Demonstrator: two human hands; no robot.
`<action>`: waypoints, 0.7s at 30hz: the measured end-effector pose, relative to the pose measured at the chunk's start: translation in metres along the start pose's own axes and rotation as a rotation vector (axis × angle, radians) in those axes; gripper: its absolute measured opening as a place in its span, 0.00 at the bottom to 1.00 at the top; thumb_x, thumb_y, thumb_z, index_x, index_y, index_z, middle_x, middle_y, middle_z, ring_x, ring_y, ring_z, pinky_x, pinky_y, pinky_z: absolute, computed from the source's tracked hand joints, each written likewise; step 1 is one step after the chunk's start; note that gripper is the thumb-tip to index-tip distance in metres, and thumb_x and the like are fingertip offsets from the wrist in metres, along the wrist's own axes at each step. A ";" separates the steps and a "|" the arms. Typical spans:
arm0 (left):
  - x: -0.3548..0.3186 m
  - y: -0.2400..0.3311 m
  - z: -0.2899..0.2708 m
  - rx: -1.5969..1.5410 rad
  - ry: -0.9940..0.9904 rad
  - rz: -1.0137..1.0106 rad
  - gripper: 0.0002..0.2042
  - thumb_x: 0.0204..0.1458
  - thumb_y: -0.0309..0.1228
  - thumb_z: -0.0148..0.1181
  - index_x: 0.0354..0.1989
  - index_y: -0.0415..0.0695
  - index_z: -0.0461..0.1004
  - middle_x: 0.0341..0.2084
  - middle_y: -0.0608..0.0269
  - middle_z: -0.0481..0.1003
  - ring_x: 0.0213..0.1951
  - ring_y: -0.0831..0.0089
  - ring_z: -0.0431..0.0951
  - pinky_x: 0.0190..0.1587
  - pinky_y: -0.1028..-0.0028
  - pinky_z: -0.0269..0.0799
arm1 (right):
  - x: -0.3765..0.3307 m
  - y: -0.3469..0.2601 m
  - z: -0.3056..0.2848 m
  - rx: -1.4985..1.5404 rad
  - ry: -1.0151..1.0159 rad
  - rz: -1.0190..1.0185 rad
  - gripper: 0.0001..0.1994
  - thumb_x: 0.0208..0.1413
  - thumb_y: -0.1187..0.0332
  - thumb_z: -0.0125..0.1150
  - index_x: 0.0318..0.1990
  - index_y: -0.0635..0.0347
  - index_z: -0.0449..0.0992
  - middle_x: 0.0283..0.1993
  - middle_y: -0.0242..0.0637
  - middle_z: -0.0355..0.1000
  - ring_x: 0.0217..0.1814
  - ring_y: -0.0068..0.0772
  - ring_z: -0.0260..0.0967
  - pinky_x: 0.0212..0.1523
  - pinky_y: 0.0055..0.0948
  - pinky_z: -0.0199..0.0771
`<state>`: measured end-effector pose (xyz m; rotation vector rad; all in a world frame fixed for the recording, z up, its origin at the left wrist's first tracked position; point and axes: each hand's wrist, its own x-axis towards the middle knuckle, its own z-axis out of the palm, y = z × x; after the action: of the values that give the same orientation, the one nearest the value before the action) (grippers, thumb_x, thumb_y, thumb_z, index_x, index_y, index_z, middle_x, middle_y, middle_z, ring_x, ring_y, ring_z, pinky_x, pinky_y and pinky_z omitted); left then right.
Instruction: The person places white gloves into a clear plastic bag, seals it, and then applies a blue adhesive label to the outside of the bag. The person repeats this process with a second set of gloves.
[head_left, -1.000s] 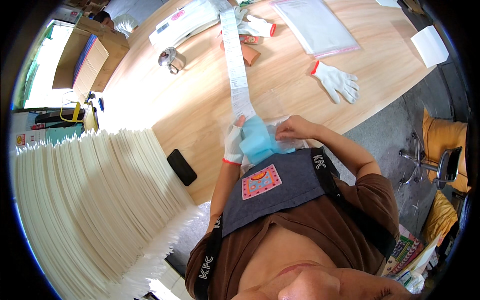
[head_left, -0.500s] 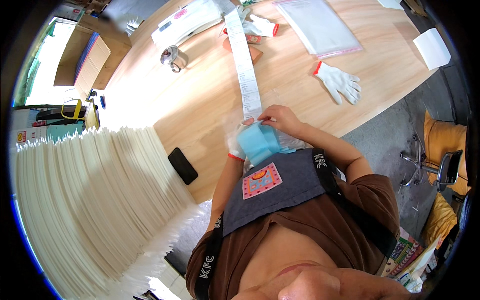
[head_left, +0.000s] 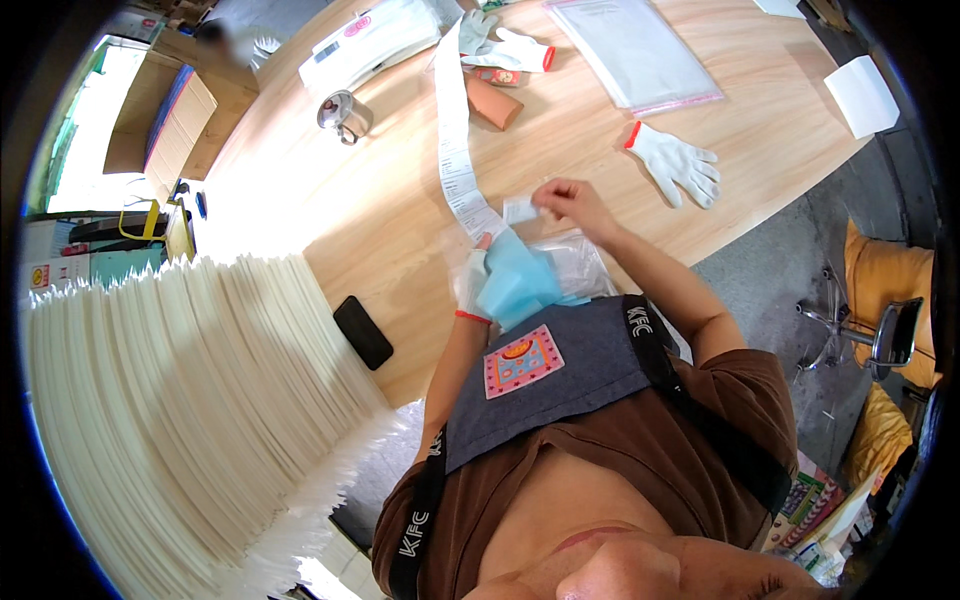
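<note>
A long strip of printed white labels (head_left: 454, 150) runs down the table toward me and ends in light-blue backing paper (head_left: 520, 282). My left hand (head_left: 472, 284), in a white glove with bare fingertips showing, is closed on the strip where white meets blue. Bare and raised to the right of it, my right hand (head_left: 577, 207) pinches a single small label (head_left: 520, 209) by its right edge, apart from the strip. Beneath the backing lie clear plastic bags (head_left: 582, 262), partly hidden.
Left of me rises a tall stack of white sheets (head_left: 190, 370), with a black phone (head_left: 363, 332) beside it. Farther off are a metal cup (head_left: 345, 116), a brown roll (head_left: 494, 103), a loose glove (head_left: 675, 165) and a stack of clear bags (head_left: 635, 55). A swivel chair (head_left: 880, 335) stands right.
My right hand has moved right and up, taking a label off the strip. The strip now curves leftward, and more of the plastic bags shows.
</note>
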<state>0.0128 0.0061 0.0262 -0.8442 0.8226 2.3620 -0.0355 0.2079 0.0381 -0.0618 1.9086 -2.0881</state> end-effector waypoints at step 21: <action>0.012 -0.005 -0.020 0.106 -0.098 0.085 0.13 0.52 0.35 0.55 0.42 0.43 0.69 0.31 0.62 0.74 0.30 0.71 0.75 0.32 0.72 0.74 | 0.024 0.031 -0.010 -1.032 0.424 -0.715 0.12 0.36 0.69 0.68 0.33 0.53 0.77 0.46 0.36 0.68 0.30 0.34 0.70 0.32 0.32 0.72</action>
<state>0.0156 -0.0006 0.0036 -0.6572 0.9498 2.3882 -0.0551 0.2094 0.0023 -0.6429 3.4139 -1.1832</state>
